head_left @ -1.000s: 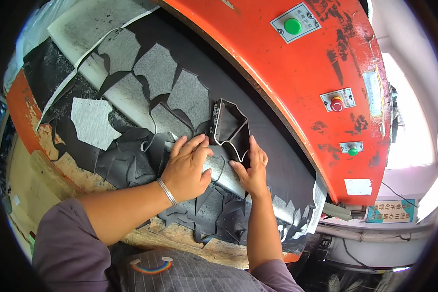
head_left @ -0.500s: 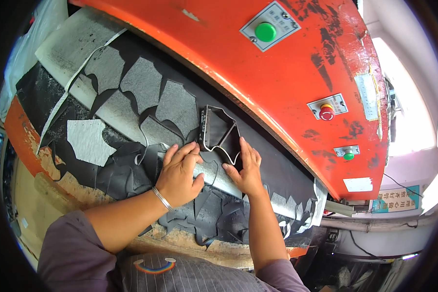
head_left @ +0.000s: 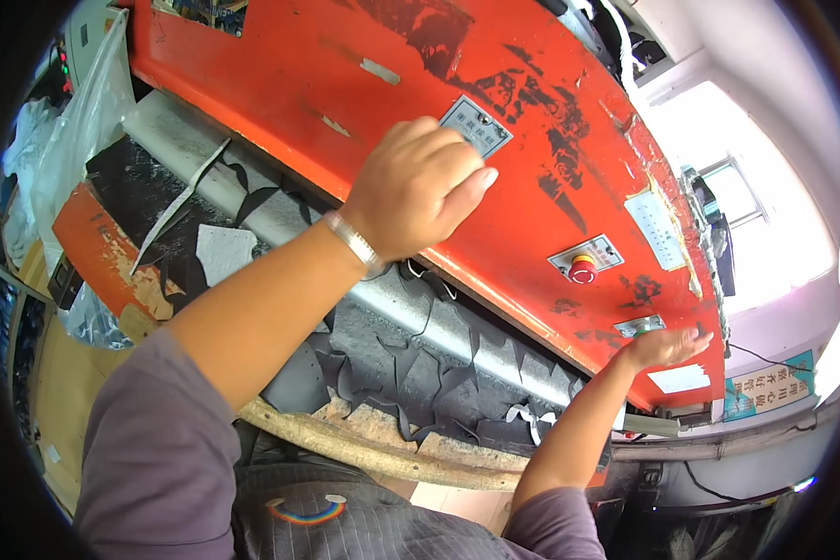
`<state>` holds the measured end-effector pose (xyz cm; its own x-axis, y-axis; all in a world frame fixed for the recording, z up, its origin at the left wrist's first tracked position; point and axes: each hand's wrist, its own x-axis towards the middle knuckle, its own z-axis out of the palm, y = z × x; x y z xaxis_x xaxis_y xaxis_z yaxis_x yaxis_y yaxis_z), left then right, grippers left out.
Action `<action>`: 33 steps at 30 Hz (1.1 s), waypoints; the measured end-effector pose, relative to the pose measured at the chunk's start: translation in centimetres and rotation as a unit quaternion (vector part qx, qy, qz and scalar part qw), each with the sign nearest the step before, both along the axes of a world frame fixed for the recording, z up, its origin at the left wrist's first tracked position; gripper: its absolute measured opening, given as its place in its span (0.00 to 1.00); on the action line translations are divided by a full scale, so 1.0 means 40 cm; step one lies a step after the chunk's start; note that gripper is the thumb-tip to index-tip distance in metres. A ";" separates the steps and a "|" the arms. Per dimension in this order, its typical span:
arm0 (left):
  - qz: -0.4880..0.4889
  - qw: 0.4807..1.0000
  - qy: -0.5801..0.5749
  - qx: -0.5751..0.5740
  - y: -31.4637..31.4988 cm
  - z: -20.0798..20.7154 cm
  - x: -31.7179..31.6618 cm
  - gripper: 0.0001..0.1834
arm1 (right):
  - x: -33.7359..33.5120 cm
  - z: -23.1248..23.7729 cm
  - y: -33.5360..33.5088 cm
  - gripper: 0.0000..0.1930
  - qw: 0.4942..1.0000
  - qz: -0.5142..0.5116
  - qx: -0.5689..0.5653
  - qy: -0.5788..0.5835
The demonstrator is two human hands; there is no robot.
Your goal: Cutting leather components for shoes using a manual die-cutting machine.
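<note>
Silver-banded left hand [head_left: 418, 185] hung curled, right hand [head_left: 665, 348] was spread, both over red panel [head_left: 523, 219].
Panel looked stiff, heavy, fixed: suited flat-palm contact at upper plate [head_left: 482, 129] (left's 1 o'clock) or lower plate [head_left: 637, 324] (right's 10 o'clock). Left fingertips hidden, couldn't tell grip; right wrist cocked, fingers toward 3 o'clock, nothing seen held. Black scraps [head_left: 416, 375], likely light, limp, edge-grabbable, lay at left's 6 o'clock.

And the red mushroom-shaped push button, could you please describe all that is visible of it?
The red mushroom-shaped push button has a round, plastic-looking head with pale markings and a yellow collar behind. It projects from a silvery rectangular plate on the scuffed orange-red machine front. It lies between the left hand and the right hand; neither touches it. Whether it is pressed is unclear.
</note>
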<state>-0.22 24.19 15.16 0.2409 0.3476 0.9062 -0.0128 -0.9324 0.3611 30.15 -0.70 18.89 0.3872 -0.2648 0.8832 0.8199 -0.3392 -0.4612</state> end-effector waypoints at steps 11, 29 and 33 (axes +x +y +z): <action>-0.284 0.818 0.426 -0.260 -0.237 -0.173 -0.105 0.15 | -0.237 -0.230 -0.170 0.19 0.857 0.299 -0.401 0.128; -0.481 0.472 0.522 -0.523 -0.327 -0.368 -0.130 0.11 | -0.590 -0.340 -0.208 0.23 0.608 0.379 -0.677 0.166; -0.482 0.389 0.505 -0.602 -0.289 -0.423 -0.152 0.15 | -0.480 -0.308 -0.088 0.24 0.385 0.508 -0.678 0.366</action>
<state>-6.30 12.65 -1.77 0.8067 -0.3184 -0.4979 0.5674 0.1815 0.8032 10.97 -4.21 6.56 -0.0409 0.8639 -0.5020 0.6658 -0.3510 -0.6584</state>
